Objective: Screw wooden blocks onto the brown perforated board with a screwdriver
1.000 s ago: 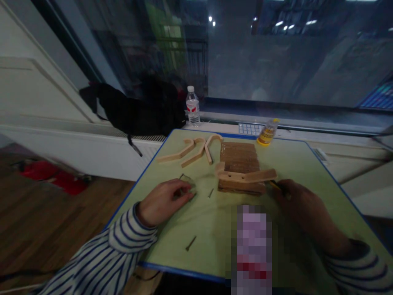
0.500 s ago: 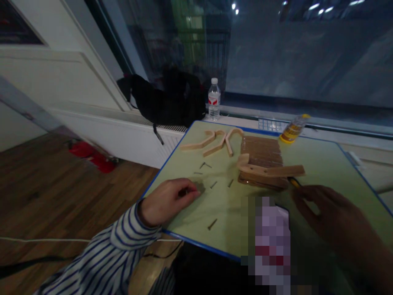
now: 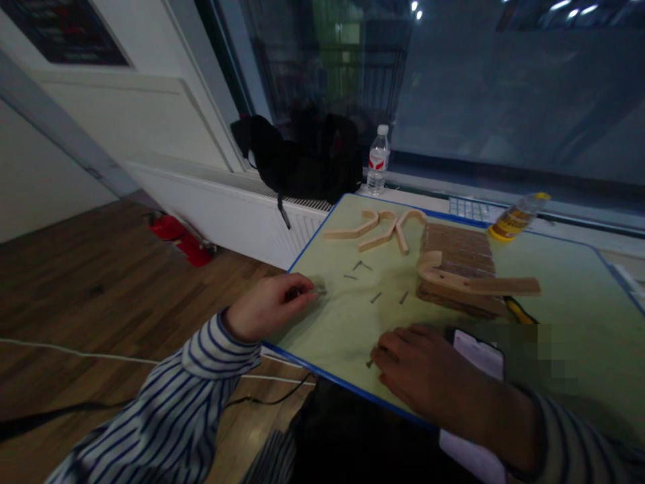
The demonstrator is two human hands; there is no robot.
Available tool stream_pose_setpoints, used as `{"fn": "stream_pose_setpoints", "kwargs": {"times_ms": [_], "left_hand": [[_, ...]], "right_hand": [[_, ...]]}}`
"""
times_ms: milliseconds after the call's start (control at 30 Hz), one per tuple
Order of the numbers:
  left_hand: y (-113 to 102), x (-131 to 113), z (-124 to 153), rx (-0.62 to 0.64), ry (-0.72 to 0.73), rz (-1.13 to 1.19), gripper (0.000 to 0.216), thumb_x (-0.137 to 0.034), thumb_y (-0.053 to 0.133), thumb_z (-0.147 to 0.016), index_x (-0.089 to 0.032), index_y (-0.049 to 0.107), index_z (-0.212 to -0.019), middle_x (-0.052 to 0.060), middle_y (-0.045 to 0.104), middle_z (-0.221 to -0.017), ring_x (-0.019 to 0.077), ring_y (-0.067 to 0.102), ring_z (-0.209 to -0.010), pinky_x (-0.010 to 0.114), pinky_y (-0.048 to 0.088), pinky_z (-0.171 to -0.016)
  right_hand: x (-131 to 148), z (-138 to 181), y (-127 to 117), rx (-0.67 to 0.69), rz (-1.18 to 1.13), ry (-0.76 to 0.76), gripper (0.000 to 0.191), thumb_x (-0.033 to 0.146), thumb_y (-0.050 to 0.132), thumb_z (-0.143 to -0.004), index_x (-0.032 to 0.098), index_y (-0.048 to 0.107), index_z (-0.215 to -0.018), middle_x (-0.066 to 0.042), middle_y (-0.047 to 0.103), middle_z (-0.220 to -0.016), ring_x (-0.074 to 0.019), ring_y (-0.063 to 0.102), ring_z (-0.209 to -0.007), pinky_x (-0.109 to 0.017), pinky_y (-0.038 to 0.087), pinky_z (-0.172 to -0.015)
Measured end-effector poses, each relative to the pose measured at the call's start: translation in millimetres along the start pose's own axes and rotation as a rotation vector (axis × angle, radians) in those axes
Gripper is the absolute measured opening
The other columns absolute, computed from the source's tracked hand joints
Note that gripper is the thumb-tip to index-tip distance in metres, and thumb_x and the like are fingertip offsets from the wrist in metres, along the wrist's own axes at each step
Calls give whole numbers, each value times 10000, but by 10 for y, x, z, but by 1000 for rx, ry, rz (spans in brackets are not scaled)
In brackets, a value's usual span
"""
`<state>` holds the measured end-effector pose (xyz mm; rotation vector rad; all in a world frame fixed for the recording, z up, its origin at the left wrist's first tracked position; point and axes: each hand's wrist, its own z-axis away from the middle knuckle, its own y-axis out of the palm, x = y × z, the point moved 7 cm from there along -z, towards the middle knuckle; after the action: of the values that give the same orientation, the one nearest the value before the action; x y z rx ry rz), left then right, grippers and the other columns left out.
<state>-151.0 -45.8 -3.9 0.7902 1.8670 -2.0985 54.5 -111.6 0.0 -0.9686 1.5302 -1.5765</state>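
Note:
My left hand (image 3: 272, 306) is over the table's left edge, thumb and fingers pinched together; a small grey blur shows at the tips, too unclear to name. My right hand (image 3: 423, 366) is low over the near part of the table, its fingers closing on a screw (image 3: 369, 364) whose head end shows. Several other screws (image 3: 375, 298) lie scattered between and beyond the hands. A curved wooden piece with holes (image 3: 481, 285) rests across a brown wrapped block (image 3: 456, 245). Beside that block lies a tool with a yellow and black handle (image 3: 521, 310).
Hook-shaped wooden strips (image 3: 375, 235) lie near the table's (image 3: 342, 323) back edge. A phone (image 3: 478, 349) is partly under my right arm. A yellow-capped bottle (image 3: 519, 216), a water bottle (image 3: 378, 161) and a black bag (image 3: 307, 158) are towards the window. A fire extinguisher (image 3: 181, 238) lies on the floor.
My right hand has let go of the yellow and black tool and moved left to the near screw. My left hand stays pinched near the table's left edge. The view has shifted left.

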Motion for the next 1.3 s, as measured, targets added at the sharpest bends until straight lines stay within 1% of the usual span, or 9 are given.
{"fn": "stream_pose_setpoints", "kwargs": {"times_ms": [233, 400, 500, 667, 767, 967, 1067, 1133, 1300], "left_hand": [[228, -252, -221, 14, 86, -9, 288, -375, 506, -886, -150, 653, -990, 54, 697, -871, 144, 617, -712, 246, 451, -643], [407, -459, -394, 52, 176, -103, 279, -353, 508, -892, -145, 641, -1022, 64, 688, -896, 158, 621, -751, 255, 453, -676], [528, -579, -478, 78, 217, -192, 272, -387, 541, -872, -161, 651, -974, 53, 674, -863, 165, 610, -735, 261, 446, -669], [627, -697, -574, 78, 240, -221, 312, -441, 523, -871, -161, 652, -916, 70, 659, -885, 191, 608, -762, 295, 458, -700], [652, -713, -593, 89, 261, -229, 270, -399, 507, -884, -171, 648, -855, 65, 654, -877, 194, 616, -775, 296, 464, -710], [625, -635, -608, 79, 246, -233, 195, -235, 490, -875, -175, 675, -886, 66, 669, -900, 204, 630, -835, 307, 469, -758], [597, -592, -609, 69, 226, -231, 228, -213, 463, -880, -174, 688, -879, 71, 671, -902, 208, 634, -838, 311, 475, -752], [577, -565, -606, 57, 211, -230, 231, -211, 461, -879, -169, 689, -882, 74, 670, -901, 210, 635, -840, 314, 478, -755], [500, -454, -576, 7, 172, -223, 192, -253, 502, -870, -167, 673, -894, 72, 656, -903, 206, 626, -824, 315, 483, -755]], "right_hand": [[13, -119, 43, 23, 112, 0, 125, 76, 544, -865, 161, 598, -939, -66, 656, -903, -215, 635, -822, -359, 497, -686], [-300, -106, 45, 42, 194, 143, 171, 33, 519, -854, 152, 590, -955, -87, 665, -912, -220, 651, -815, -346, 490, -662], [-530, -83, -1, 49, 252, 240, 189, 31, 485, -864, 145, 590, -974, -106, 655, -933, -228, 648, -805, -341, 476, -633], [-701, -114, 37, 95, 307, 272, 219, 10, 439, -861, 126, 601, -952, -135, 650, -958, -245, 636, -783, -350, 462, -593], [-712, -140, 91, 129, 309, 256, 215, 10, 447, -856, 128, 603, -943, -126, 650, -926, -242, 633, -780, -344, 466, -592], [-704, -238, 69, 193, 304, 275, 220, 19, 442, -882, 107, 610, -994, -134, 651, -942, -230, 646, -810, -345, 503, -626], [-726, -357, 57, 247, 284, 314, 167, 163, 517, -931, 111, 608, -1060, -101, 650, -999, -193, 646, -841, -339, 538, -687], [-754, -454, 66, 279, 260, 338, 267, 300, 573, -922, 143, 590, -1137, -78, 634, -1089, -184, 640, -893, -369, 550, -750], [-871, -673, 101, 266, 217, 385, 335, 336, 581, -915, 167, 564, -1204, -89, 601, -1190, -213, 625, -980, -418, 540, -810]]}}
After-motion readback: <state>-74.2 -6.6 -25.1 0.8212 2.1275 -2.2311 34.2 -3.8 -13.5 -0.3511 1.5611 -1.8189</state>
